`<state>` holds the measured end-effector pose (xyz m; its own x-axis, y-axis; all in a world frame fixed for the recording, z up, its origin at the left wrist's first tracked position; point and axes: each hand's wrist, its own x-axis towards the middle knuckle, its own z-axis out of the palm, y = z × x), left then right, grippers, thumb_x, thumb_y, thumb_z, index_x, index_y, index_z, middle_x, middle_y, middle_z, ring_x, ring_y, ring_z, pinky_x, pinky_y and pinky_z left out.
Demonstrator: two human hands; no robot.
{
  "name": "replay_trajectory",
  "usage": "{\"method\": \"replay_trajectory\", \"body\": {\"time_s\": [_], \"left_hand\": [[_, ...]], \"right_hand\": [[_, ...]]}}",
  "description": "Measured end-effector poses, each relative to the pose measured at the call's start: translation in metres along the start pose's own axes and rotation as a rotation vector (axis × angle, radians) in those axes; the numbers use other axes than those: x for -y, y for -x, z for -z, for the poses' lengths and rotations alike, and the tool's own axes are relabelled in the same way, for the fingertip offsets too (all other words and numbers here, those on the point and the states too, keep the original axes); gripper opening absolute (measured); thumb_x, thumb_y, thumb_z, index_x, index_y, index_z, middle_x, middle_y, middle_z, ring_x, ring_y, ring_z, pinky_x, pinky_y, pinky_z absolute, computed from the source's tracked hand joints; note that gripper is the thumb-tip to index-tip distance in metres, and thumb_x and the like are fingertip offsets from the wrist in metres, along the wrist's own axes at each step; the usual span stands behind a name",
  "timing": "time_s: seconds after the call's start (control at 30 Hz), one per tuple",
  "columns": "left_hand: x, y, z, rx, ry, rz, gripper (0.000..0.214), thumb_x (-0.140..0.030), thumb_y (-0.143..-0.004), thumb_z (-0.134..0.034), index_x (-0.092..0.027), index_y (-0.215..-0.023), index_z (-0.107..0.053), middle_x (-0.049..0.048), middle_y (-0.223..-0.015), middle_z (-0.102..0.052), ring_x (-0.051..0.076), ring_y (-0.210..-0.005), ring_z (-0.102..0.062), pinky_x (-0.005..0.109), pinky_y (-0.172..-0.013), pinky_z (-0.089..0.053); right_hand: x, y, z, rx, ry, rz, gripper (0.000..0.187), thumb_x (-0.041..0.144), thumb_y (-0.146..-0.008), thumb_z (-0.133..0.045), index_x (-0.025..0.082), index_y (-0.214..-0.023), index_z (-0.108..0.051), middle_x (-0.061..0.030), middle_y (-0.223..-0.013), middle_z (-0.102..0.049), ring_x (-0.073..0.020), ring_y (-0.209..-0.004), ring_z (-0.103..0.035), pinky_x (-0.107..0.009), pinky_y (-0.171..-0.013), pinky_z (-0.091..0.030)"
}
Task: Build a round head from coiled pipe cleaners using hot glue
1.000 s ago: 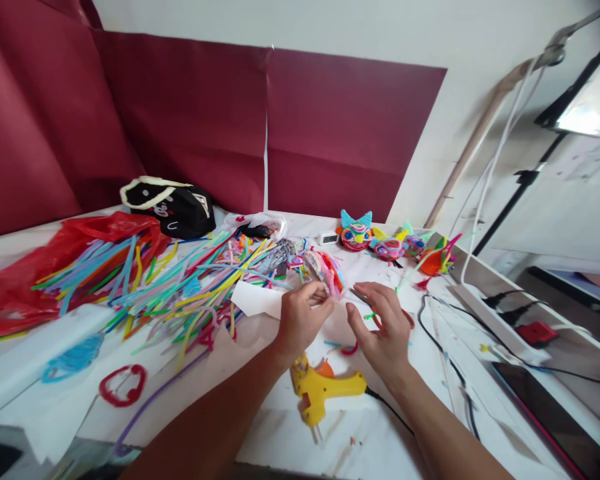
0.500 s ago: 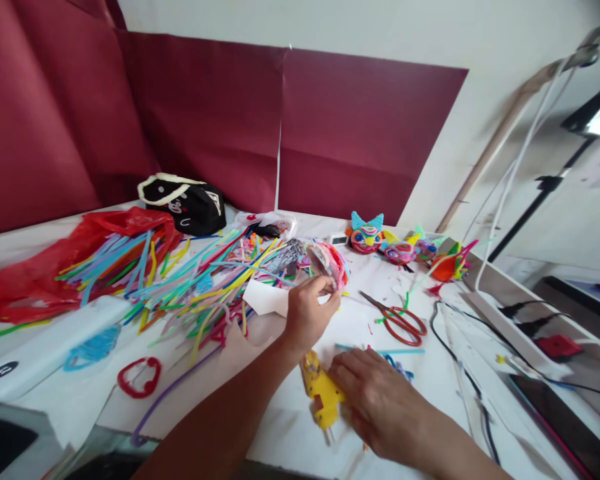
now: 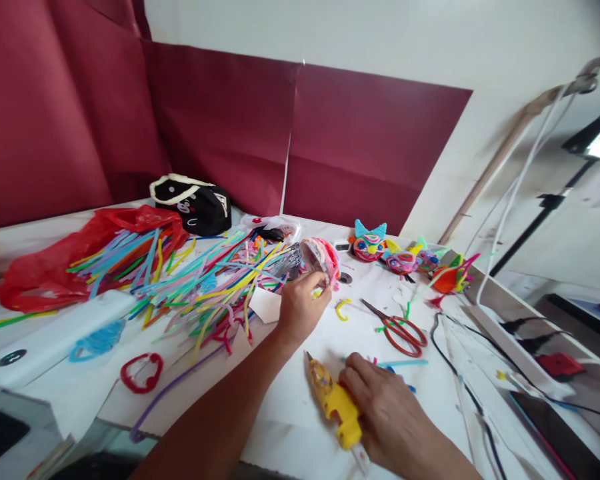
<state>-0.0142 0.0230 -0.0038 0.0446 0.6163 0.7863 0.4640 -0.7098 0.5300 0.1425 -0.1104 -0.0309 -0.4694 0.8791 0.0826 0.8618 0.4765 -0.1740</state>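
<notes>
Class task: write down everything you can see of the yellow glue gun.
The yellow glue gun looks plastic, with dark smears toward its narrow nozzle. A pale stick pokes out of the opposite end. It slants, nozzle pointing away from the person and slightly left. The right hand holds it from the right, hiding the handle. White tabletop lies beneath; whether they touch is unclear.

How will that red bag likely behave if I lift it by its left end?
The red bag will probably sag and fold, as it looks like thin, crumpled plastic. It may also spill: coloured strips stick out toward the right. Those strips lie at differing angles with no tie in sight, so they would likely slide apart.
</notes>
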Motion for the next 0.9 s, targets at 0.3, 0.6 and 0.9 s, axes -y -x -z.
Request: {"method": "replay_trajectory", "body": {"time_s": [0.3,0.6,0.9], "left_hand": [[0.002,-0.001,0.000,0.034,-0.012,-0.030,0.011,-0.007,-0.076,-0.062,-0.018,-0.073,-0.061,0.0005,-0.071,-0.068,0.013,-0.068,-0.065,0.022,-0.065,-0.046],[-0.002,0.003,-0.002,0.159,0.014,-0.170,0.009,-0.010,-0.082,-0.058,-0.017,-0.085,-0.063,0.0049,-0.082,-0.069,0.017,-0.077,-0.065,0.025,-0.069,-0.049],[-0.006,0.007,-0.004,0.322,0.004,-0.154,0.012,-0.014,-0.088,-0.052,-0.018,-0.091,-0.062,0.0057,-0.088,-0.068,0.019,-0.084,-0.065,0.027,-0.074,-0.050]], "right_hand": [[-0.039,0.029,0.041,-0.423,-0.395,0.006,0.027,0.017,-0.079,-0.050,0.025,-0.104,-0.052,-0.0050,-0.105,-0.060,-0.0202,-0.089,-0.061,-0.028,-0.072,-0.047],[-0.061,-0.005,0.041,-0.681,-0.842,-0.254,0.011,0.018,-0.074,-0.058,0.023,-0.083,-0.061,-0.0006,-0.082,-0.064,-0.0187,-0.073,-0.061,-0.029,-0.063,-0.048],[-0.057,-0.005,0.033,-0.672,-0.841,-0.250,0.027,0.020,-0.075,-0.058,0.022,-0.102,-0.058,-0.0020,-0.081,-0.064,-0.0199,-0.072,-0.062,-0.029,-0.058,-0.047]]}}
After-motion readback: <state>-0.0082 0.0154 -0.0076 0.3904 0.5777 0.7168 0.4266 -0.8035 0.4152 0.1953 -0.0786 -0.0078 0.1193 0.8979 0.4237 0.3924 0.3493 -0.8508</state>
